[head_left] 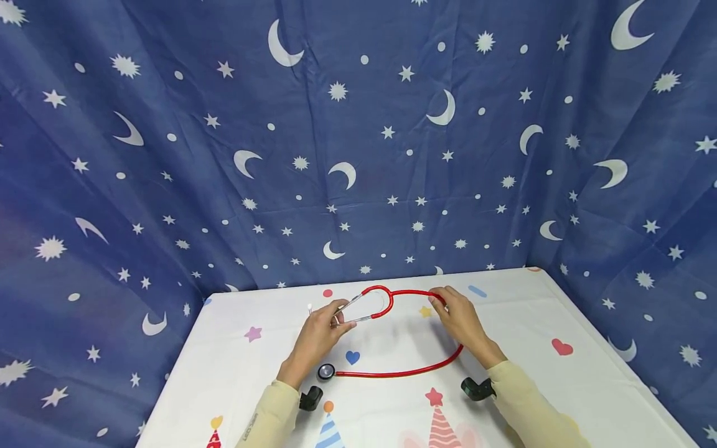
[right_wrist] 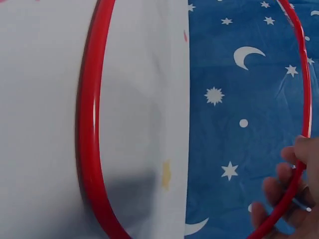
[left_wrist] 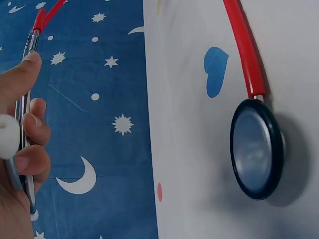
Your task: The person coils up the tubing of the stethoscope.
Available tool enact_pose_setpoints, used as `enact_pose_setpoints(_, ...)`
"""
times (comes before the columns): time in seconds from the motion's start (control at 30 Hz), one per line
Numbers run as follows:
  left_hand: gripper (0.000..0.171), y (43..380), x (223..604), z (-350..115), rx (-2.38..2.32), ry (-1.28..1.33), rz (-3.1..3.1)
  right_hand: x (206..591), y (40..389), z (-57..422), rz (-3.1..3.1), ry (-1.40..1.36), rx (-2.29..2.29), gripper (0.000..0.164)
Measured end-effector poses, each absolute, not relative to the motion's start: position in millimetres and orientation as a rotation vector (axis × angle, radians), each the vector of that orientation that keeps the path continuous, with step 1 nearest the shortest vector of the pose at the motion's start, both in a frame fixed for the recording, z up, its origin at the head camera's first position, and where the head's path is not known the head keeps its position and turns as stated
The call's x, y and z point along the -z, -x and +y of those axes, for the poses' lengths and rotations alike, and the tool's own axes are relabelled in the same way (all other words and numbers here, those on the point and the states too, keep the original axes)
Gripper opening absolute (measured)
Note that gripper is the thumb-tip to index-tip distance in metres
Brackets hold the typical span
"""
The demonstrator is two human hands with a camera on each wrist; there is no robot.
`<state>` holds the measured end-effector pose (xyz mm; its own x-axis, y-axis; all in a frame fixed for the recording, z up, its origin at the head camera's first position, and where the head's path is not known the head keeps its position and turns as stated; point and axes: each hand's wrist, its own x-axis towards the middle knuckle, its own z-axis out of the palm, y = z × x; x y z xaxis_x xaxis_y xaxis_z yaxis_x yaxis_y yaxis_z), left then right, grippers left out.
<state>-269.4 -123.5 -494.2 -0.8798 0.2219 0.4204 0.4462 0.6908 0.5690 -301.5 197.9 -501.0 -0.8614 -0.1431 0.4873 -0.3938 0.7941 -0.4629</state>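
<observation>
A red stethoscope (head_left: 403,374) is stretched between both hands over the table. My left hand (head_left: 318,336) grips its two metal ear tubes (head_left: 351,304), and a white eartip (left_wrist: 9,136) shows beside the palm in the left wrist view. Farther along, my right hand (head_left: 460,318) holds the red tubing (right_wrist: 305,94) between thumb and curled fingers. From there the tube bends down and runs back left along the tabletop. At its end the round chest piece (left_wrist: 253,149), dark-rimmed with a grey face, lies near the left forearm.
The table wears a white cloth (head_left: 269,373) printed with hearts, stars and party hats. Behind it hangs a blue curtain (head_left: 392,162) with moons and stars. Black wrist devices (head_left: 477,389) sit below both sleeves.
</observation>
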Motion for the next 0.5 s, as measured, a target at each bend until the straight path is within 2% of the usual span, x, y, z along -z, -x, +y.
enact_pose_setpoints(0.5, 0.047, 259, 477, -125, 0.916, 0.57, -2.604, 464, 287, 189, -2.117, -0.552, -0.85, 0.019)
